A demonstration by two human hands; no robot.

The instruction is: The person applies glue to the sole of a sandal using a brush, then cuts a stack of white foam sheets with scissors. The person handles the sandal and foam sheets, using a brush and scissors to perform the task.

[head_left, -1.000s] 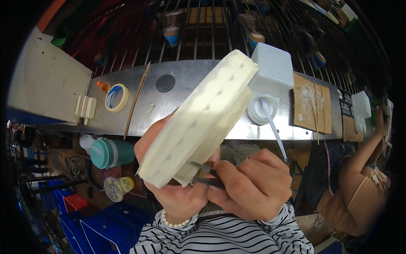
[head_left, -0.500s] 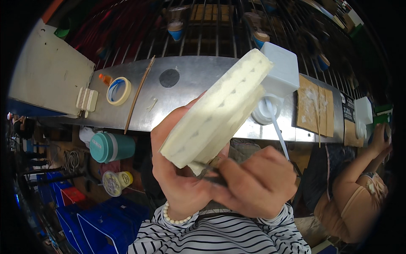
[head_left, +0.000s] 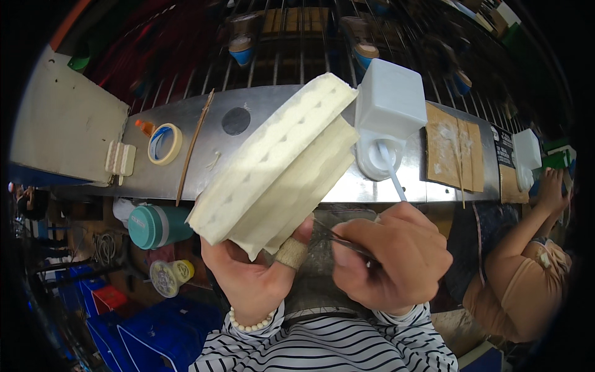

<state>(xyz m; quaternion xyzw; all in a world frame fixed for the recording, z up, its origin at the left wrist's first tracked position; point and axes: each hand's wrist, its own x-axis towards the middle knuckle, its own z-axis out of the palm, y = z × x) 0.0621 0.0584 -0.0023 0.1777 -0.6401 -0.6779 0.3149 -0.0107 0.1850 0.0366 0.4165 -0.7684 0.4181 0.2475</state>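
Note:
My left hand (head_left: pixel 254 279), its thumb wrapped in beige tape, holds up a long cream-coloured piece (head_left: pixel 273 161) from below. Two thick slabs with a groove between them make up this piece, and a row of small grey marks runs along its upper slab. It tilts, with its far end up to the right. Thin dark metal tweezers (head_left: pixel 353 246) are pinched in my right hand (head_left: pixel 396 260). Their tips point at the left thumb, close to the piece's lower edge. The left fingers are partly hidden behind the piece.
On the metal bench (head_left: pixel 211 102) lie a tape roll (head_left: pixel 165 144), a thin stick (head_left: pixel 195 146) and a small ribbed cream block (head_left: pixel 120 159). A white container (head_left: pixel 392 96) with a white-handled tool stands behind, near stained cardboard (head_left: pixel 441 152). Another person (head_left: pixel 514 279) sits at the right.
The tweezers have drawn back from the piece to the right. The left hand has shifted left and turned the piece, so its groove and lower slab show more. The view has moved slightly.

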